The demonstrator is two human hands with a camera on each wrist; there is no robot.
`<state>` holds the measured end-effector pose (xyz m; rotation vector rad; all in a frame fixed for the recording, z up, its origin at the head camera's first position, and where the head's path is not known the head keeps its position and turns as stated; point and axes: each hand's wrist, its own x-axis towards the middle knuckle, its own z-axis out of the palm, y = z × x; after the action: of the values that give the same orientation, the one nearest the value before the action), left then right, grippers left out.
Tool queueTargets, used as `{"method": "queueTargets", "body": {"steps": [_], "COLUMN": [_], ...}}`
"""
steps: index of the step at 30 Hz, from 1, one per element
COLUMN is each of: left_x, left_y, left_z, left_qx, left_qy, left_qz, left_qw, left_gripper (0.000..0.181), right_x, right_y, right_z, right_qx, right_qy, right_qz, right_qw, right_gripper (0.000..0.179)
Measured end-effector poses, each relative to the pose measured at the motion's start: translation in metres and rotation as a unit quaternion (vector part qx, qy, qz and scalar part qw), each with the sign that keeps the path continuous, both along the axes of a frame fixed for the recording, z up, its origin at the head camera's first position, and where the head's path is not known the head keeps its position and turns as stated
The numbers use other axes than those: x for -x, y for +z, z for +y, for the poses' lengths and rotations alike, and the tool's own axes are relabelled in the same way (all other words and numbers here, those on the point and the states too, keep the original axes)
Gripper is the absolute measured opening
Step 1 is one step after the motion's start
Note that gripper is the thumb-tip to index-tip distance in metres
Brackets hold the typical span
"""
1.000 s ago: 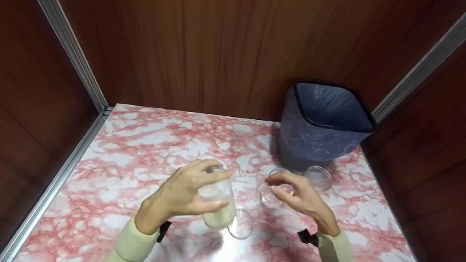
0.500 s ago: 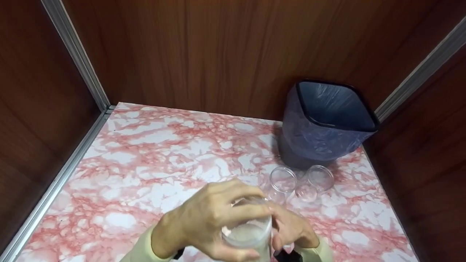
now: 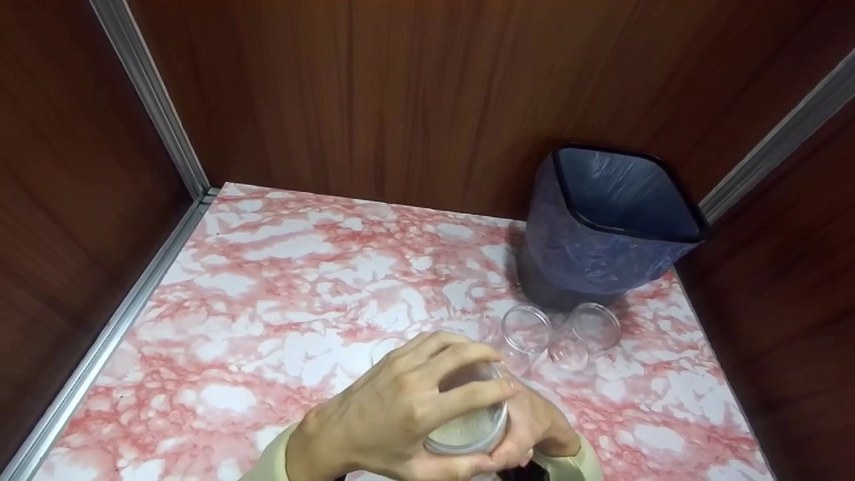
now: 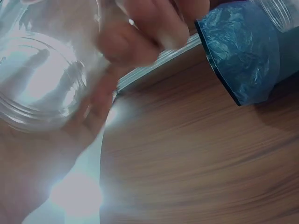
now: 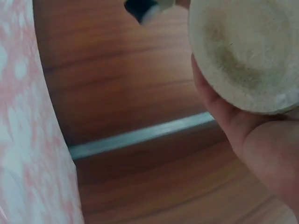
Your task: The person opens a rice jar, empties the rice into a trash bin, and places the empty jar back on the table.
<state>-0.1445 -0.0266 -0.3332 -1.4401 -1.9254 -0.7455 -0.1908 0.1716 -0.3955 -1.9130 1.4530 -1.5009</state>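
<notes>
Wood-grain panels (image 3: pixel 374 100) enclose a red-and-white marbled worktop (image 3: pixel 267 321), with a lined bin (image 3: pixel 594 260) at its back right and clear containers (image 3: pixel 526 331) near it. I take the step in hand to be working on the clear jar (image 3: pixel 467 431) with both hands at once; to do it well, I'd brace it with the right, grip evenly and avoid squeezing, as the smooth wall could slip. The jar lies between the hands: the left hand (image 3: pixel 394 417) arches over it, fingers partly spread and curled round it; the right hand (image 3: pixel 534 421) cups its other side. I can't tell whether a lid is fitted.
</notes>
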Motion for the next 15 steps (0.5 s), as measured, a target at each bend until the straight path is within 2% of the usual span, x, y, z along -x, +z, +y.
{"method": "queueTargets", "body": {"steps": [2,3,5,6,8,10,11,13,14,15], "left_x": [0.001,0.002,0.004,0.005,0.006,0.007,0.007,0.006,0.005,0.004], "left_y": [-0.002,-0.003,-0.006,-0.007,-0.01,-0.012,-0.012,-0.011,-0.009,-0.008], "left_z": [0.002,0.003,0.004,0.005,0.006,0.006,0.007,0.007,0.007,0.006], "left_qx": [-0.019,-0.028,-0.04,-0.046,-0.059,-0.071,-0.079,-0.089,-0.093,-0.095], "left_qy": [0.02,0.028,0.047,0.057,0.079,0.099,0.107,0.119,0.122,0.125], "left_qz": [0.009,0.01,0.007,0.002,-0.003,-0.003,-0.001,0.004,0.007,0.009], "left_qw": [0.9996,0.9992,0.9981,0.9973,0.9952,0.9925,0.9911,0.9888,0.9881,0.9877], "left_gripper": [0.053,0.054,0.055,0.057,0.06,0.063,0.064,0.066,0.067,0.067], "right_x": [-0.003,-0.005,-0.01,-0.013,-0.018,-0.023,-0.024,-0.025,-0.025,-0.024], "right_y": [-0.006,-0.008,-0.009,-0.008,-0.006,-0.004,-0.003,-0.002,-0.002,-0.002], "right_z": [0.008,0.012,0.015,0.015,0.011,0.005,0.002,-0.003,-0.004,-0.003], "right_qx": [0.002,0.005,0.01,0.014,0.03,0.053,0.066,0.087,0.093,0.094], "right_qy": [-0.091,-0.147,-0.233,-0.275,-0.346,-0.417,-0.448,-0.485,-0.493,-0.492], "right_qz": [0.004,0.024,0.036,0.045,0.089,0.154,0.189,0.234,0.24,0.23], "right_qw": [0.9959,0.9888,0.9717,0.9604,0.9334,0.8943,0.8715,0.8379,0.8313,0.8346], "right_gripper": [0.059,0.066,0.077,0.081,0.086,0.085,0.083,0.079,0.08,0.081]}}
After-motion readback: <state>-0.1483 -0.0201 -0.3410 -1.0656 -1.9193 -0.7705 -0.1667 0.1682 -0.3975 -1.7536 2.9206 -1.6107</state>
